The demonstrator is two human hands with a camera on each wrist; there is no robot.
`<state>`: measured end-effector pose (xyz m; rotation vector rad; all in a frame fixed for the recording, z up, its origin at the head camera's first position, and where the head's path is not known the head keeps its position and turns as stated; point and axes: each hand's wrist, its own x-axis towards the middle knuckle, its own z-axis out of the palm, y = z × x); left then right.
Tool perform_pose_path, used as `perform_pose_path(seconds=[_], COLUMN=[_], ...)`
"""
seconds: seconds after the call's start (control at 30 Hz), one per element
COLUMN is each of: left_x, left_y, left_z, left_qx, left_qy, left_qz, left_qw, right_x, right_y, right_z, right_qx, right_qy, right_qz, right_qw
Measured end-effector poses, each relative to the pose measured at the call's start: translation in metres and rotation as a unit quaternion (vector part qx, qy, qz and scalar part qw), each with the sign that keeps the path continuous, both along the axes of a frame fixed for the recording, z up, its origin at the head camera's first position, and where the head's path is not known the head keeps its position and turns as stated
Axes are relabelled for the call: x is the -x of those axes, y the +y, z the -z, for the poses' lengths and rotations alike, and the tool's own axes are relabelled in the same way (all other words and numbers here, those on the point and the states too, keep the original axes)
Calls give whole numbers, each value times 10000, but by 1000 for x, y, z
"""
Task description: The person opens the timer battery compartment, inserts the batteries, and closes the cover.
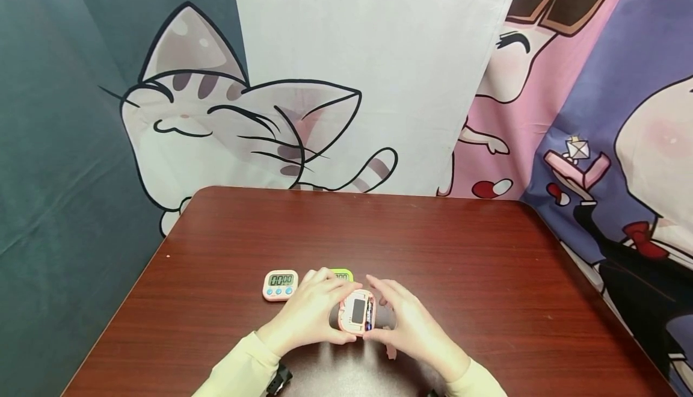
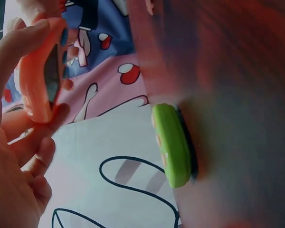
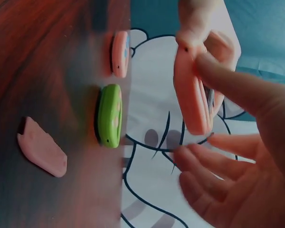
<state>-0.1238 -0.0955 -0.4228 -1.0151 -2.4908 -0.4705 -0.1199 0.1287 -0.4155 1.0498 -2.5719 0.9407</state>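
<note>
My left hand grips a pink digital timer between thumb and fingers above the table. The timer's back faces up, and its battery slot is uncovered along the right side, with a battery visible inside. Its dark screen and button edge show in the left wrist view. At the timer's right side, my right hand touches the edge with its thumb, while the other fingers spread loosely away from the casing. A pink battery cover lies on the table below the right hand.
A green timer stands on the table just beyond my hands, partly hidden in the head view. Another pink timer with blue buttons stands left of it. The brown table reaches back to printed curtains.
</note>
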Motion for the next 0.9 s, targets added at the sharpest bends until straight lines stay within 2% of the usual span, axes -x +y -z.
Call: perform_pose_path(seconds=[0.13, 0.27, 0.43, 0.53, 0.73, 0.9], left_x=[-1, -2, -2, -2, -2, -2], left_y=[2, 3, 3, 3, 1, 0], left_z=[1, -1, -3, -3, -4, -4], left_qx=[-50, -95, -135, -109, 15, 92], left_qy=[44, 12, -35, 60, 298, 398], left_qz=[271, 355, 385, 387, 305, 178], left_qw=[9996, 9993, 9992, 9992, 9991, 9990], right_x=[0, 0, 2, 3, 2, 1], right_y=[3, 5, 5, 3, -3, -5], right_z=[-3, -5, -8, -9, -8, -8], right_qx=[-561, -696, -431, -223, 274, 549], right_qy=[-310, -347, -579, -937, -1826, -2200], right_qz=[61, -15, -188, -289, -322, -201], right_qw=[9979, 9970, 9972, 9949, 9823, 9737])
